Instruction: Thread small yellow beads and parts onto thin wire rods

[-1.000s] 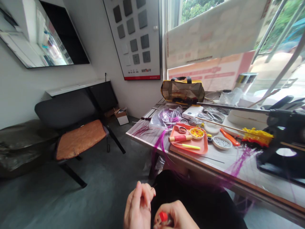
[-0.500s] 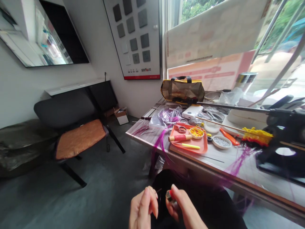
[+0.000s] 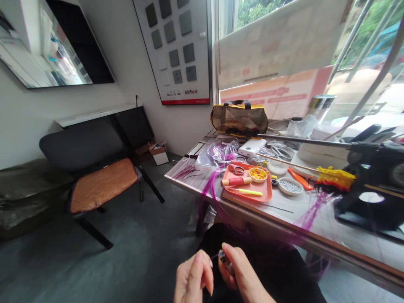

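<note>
Above my lap, my left hand is closed in a pinch on a thin dark thread. The thread's free end points right, to the head of a small lighter. My right hand wraps round the lighter, with the thumb on its top. Most of the lighter's body is hidden by the fingers; whether a flame burns is too small to tell. On the table beyond, an orange tray bears scissors, a red-wrapped wooden handle, a yellow tool and a bowl of yellow-orange bits.
Purple strands hang over the table edge. Right of the tray are a dish of grey beads, an orange-handled tool and a black stand. A mesh bag stands behind; a chair is left.
My two hands have come closer together, bringing the thread's end to the lighter's head. My right thumb has shifted over the lighter's top. The view has turned slightly right.
</note>
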The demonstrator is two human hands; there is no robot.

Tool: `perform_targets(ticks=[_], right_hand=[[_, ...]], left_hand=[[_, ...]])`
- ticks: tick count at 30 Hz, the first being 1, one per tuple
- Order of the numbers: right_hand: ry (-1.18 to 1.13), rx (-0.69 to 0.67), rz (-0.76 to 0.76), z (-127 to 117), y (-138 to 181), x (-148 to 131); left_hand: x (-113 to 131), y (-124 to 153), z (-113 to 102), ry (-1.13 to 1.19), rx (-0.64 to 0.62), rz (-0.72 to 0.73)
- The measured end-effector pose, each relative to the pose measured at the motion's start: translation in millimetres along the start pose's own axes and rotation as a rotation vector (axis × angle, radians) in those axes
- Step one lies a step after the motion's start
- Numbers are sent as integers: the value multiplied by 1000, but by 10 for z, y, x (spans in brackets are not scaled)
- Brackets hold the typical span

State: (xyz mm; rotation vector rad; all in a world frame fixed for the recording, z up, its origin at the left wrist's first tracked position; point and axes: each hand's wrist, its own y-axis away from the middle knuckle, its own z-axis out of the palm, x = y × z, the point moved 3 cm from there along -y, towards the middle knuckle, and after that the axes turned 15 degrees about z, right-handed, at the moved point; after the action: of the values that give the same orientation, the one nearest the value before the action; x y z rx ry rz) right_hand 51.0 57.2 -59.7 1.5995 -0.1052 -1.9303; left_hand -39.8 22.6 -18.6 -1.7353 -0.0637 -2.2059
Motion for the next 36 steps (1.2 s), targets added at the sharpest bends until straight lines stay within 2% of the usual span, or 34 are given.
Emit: perform_targets(ticks=[6, 36], right_hand=[[1, -9, -40, 3, 12, -18], [-10, 7, 7, 14, 37, -22]], left_hand=[[-2, -15, 10, 47, 28, -5], [-14, -16, 17, 31, 57, -34]])
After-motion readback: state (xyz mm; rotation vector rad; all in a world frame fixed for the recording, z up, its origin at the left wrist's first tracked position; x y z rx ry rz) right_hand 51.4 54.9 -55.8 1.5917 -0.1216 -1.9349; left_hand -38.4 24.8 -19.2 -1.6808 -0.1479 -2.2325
